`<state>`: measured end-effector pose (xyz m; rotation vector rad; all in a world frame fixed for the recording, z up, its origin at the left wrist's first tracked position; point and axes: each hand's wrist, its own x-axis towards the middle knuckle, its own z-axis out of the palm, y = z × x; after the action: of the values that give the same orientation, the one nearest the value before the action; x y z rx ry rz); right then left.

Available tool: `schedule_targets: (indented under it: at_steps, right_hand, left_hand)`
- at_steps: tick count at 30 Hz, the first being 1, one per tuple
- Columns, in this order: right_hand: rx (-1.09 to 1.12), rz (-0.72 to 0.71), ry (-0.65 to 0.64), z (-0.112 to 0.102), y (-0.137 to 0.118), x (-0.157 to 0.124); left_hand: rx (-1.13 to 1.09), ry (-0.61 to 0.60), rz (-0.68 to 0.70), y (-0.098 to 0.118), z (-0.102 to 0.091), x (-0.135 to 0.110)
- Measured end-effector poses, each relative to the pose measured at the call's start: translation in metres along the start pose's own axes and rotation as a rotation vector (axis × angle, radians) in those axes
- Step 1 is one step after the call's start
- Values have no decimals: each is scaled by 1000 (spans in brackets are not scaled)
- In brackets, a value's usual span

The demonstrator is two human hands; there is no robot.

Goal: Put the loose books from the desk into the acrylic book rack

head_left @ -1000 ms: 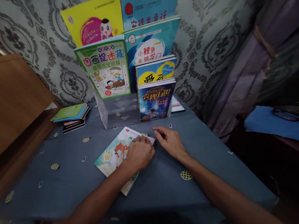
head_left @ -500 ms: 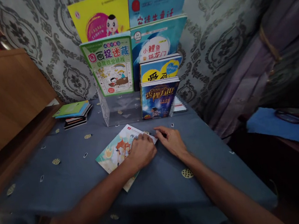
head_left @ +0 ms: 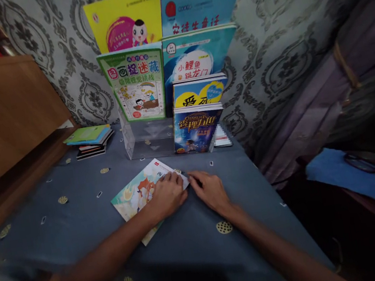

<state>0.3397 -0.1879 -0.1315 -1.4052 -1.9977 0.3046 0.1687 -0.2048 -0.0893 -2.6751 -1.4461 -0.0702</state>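
Note:
A thin picture book [head_left: 129, 202] with a white and pale green cover lies slantwise on the table. My left hand [head_left: 169, 193] rests over its right part, fingers bent and together against the cover, hiding some of the title. At the book's right corner is my right hand [head_left: 210, 189], its thumb and forefinger drawn together on the corner. Just behind, a clear display rack [head_left: 151, 147] holds several upright books, among them a green picture book [head_left: 138, 84] and a dark blue book [head_left: 196, 129].
A small stack of books [head_left: 89, 139] sits at the back left beside a wooden cabinet [head_left: 2, 117]. To the right of the rack stands a blurred white triangular object [head_left: 221, 136]. Glasses [head_left: 373, 165] lie on a blue cloth [head_left: 334, 169] at the right.
The view has shifted slightly, so the table things sit a little further left. My right thumb and forefinger have come closer together at the book's corner. The left hand stays on the cover.

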Motion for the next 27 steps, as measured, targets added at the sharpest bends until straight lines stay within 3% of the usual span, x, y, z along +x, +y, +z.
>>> schedule_targets:
  at_steps: [3, 12, 21, 27]
  right_hand:
    - [65, -13, -30, -4, 3, -2]
    - [361, 123, -48, -11, 6, 0]
    - [161, 1, -11, -14, -3, -7]
    - [187, -39, -64, -12, -9, -12]
  left_hand:
    - [-26, 7, -9, -5, -2, 0]
    - [-141, -3, 79, -27, -4, -1]
    - [-241, -62, 249, -54, 4, -23]
    - [-259, -51, 221, -54, 12, -26]
